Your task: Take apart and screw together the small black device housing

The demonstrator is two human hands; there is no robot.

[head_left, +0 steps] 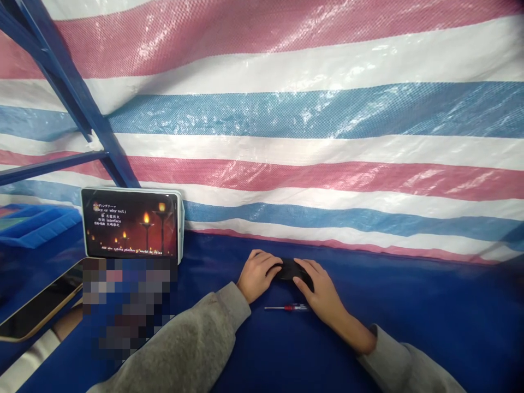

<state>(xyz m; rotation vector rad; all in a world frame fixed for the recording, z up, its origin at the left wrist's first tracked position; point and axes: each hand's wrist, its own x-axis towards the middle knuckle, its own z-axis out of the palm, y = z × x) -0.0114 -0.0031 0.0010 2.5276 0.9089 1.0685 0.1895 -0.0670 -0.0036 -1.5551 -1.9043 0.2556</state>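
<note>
Both hands hold a small dark black object (288, 269) low over the blue tabletop, one at each end. My left hand (258, 274) has its fingers bent around the left end, the thumb on the near side. My right hand (318, 284) curls over the right end in the same way. Much of the object is hidden under the fingers, and its kind cannot be made out. Just nearer to me lies a small screwdriver (287, 308) with a red and clear handle, its tip pointing left and its handle end close to my right wrist.
A tablet (130, 222) playing a video stands at the left. Before it are a phone (41, 300), a pixelated patch and part of another person's arm (67, 322). A blue tray (41, 226) sits further left, by a blue metal frame (82, 93). Striped sheeting (311, 114) hangs behind the blue tabletop (270, 355).
</note>
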